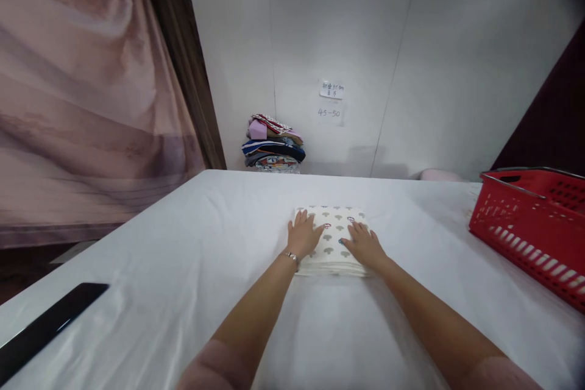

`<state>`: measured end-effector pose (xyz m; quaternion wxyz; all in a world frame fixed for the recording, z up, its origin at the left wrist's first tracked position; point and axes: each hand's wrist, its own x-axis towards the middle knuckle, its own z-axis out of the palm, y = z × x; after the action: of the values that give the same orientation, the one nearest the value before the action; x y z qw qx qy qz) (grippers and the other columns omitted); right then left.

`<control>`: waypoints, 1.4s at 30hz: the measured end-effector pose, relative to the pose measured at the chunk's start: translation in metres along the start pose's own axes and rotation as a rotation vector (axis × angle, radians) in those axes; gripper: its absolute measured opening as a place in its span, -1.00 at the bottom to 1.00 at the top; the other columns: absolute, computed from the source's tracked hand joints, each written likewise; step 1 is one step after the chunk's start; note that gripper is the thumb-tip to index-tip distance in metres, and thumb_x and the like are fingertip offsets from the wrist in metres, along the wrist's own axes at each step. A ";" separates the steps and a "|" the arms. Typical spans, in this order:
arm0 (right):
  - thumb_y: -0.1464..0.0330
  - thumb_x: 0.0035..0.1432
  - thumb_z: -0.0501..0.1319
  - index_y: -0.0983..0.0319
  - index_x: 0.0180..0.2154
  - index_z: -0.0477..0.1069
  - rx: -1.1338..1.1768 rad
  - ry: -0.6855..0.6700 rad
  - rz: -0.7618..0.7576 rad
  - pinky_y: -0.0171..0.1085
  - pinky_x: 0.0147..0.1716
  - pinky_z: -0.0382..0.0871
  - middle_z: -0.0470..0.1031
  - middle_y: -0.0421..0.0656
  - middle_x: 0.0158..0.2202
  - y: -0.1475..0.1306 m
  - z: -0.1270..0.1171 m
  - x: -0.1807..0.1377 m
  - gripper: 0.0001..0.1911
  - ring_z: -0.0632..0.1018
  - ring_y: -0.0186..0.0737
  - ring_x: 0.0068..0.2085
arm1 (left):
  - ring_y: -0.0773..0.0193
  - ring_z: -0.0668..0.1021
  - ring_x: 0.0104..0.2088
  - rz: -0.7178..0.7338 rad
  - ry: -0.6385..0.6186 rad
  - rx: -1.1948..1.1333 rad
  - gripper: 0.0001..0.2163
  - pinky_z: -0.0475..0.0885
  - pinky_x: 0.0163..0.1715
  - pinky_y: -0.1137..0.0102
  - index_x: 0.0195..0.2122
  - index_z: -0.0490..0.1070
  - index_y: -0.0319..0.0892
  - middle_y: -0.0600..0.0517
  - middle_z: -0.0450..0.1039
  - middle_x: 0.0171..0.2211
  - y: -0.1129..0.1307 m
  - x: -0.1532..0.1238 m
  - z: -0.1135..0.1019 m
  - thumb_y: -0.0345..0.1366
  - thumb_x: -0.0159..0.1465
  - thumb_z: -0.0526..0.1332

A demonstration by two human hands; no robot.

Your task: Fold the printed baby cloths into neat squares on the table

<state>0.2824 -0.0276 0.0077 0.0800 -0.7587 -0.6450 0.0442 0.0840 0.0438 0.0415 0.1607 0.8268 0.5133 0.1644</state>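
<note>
A folded white cloth (336, 250) with a grey mushroom-like print lies in layers on the white-covered table (219, 219). My left hand (303, 235) rests flat on its left part, fingers spread, with a bracelet at the wrist. On the right part lies my right hand (365, 246), palm down and fingers apart. Between the two hands the printed top layer shows, with small red and blue marks near the fingertips. Neither hand is closed round the cloth.
A red plastic basket (516, 219) stands at the table's right edge. Behind the far edge is a stack of folded clothes (274, 145). A dark flat object (50, 329) lies at the near left. Pink curtains (91, 97) hang at the left; paper notes (331, 113) are on the wall.
</note>
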 end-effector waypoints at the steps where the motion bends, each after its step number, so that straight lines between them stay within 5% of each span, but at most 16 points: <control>1: 0.06 0.21 -0.15 0.21 0.18 0.03 0.002 -0.002 0.002 0.04 0.13 -0.18 -0.14 -0.07 0.28 0.001 0.001 0.000 -0.41 -0.10 -0.05 0.26 | 0.06 -0.10 0.26 -0.004 0.007 0.014 -0.50 -0.12 0.15 -0.01 0.13 0.14 -0.12 -0.09 -0.13 0.27 0.001 0.006 0.003 0.01 0.23 -0.06; 9: 0.03 0.18 -0.15 0.19 0.15 0.08 0.027 -0.042 0.013 0.10 0.11 -0.15 -0.10 -0.06 0.27 0.003 -0.001 0.013 -0.40 -0.07 -0.02 0.25 | 0.13 -0.14 0.27 -0.022 0.023 0.022 -0.48 0.02 0.13 0.06 0.19 0.01 -0.09 -0.02 -0.20 0.29 -0.019 0.015 0.034 -0.02 0.24 -0.10; 14: 0.05 0.18 -0.13 0.22 0.18 0.02 0.052 0.063 0.064 0.07 0.12 -0.14 -0.15 -0.03 0.28 0.013 -0.004 0.047 -0.38 -0.12 -0.02 0.26 | 0.12 -0.12 0.26 -0.020 0.024 0.020 -0.49 0.05 0.12 0.08 0.19 0.01 -0.08 -0.01 -0.19 0.28 -0.018 0.013 0.032 -0.02 0.25 -0.09; 19: 0.04 0.17 -0.11 0.22 0.18 0.04 0.129 0.024 0.070 -0.03 0.09 0.02 -0.14 -0.04 0.28 0.035 0.011 0.063 -0.37 -0.11 -0.03 0.27 | 0.13 -0.11 0.26 -0.006 0.030 -0.007 -0.51 0.08 0.11 0.08 0.18 0.03 -0.06 -0.01 -0.16 0.28 -0.018 0.013 0.031 -0.03 0.25 -0.07; 26: 0.14 0.18 -0.03 0.17 0.17 0.09 0.176 0.021 0.007 -0.01 0.15 -0.12 -0.01 -0.07 0.25 0.037 0.011 0.062 -0.45 -0.09 -0.01 0.26 | 0.14 -0.07 0.26 0.011 0.055 -0.063 -0.53 0.10 0.11 0.08 0.17 0.07 -0.02 0.01 -0.12 0.27 -0.022 0.012 0.030 -0.04 0.25 -0.05; 33: 0.15 0.18 -0.03 0.25 0.15 0.16 0.297 -0.029 0.063 -0.11 0.18 -0.06 -0.07 -0.07 0.27 0.043 -0.005 0.027 -0.45 0.01 -0.07 0.25 | 0.21 -0.01 0.25 0.029 0.024 -0.233 -0.59 0.02 0.20 0.24 0.10 0.22 -0.16 -0.02 -0.01 0.24 -0.036 0.003 0.024 -0.20 0.23 0.02; 37: 0.15 0.13 0.03 0.21 0.01 0.34 0.544 0.119 0.063 -0.14 0.17 0.01 0.16 -0.13 0.19 0.042 -0.009 -0.019 -0.54 0.08 -0.13 0.23 | 0.23 0.08 0.23 0.021 0.076 -0.370 -0.66 0.05 0.20 0.26 0.01 0.33 -0.12 0.04 0.08 0.21 -0.051 -0.027 0.022 -0.20 0.23 0.05; 42: 0.15 0.12 0.08 0.13 -0.13 0.44 0.671 0.274 -0.119 -0.18 0.07 0.20 0.37 -0.17 0.03 0.021 -0.015 -0.068 -0.66 0.32 -0.17 0.10 | 0.21 0.16 0.19 0.117 0.165 -0.431 -0.71 0.16 0.15 0.26 -0.16 0.45 -0.08 0.09 0.30 0.08 -0.051 -0.068 0.010 -0.09 0.17 0.14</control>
<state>0.2945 -0.0987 0.0167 0.4124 -0.6502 -0.6211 0.1465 0.0193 0.0028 0.0027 0.2810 0.7856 0.4289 0.3462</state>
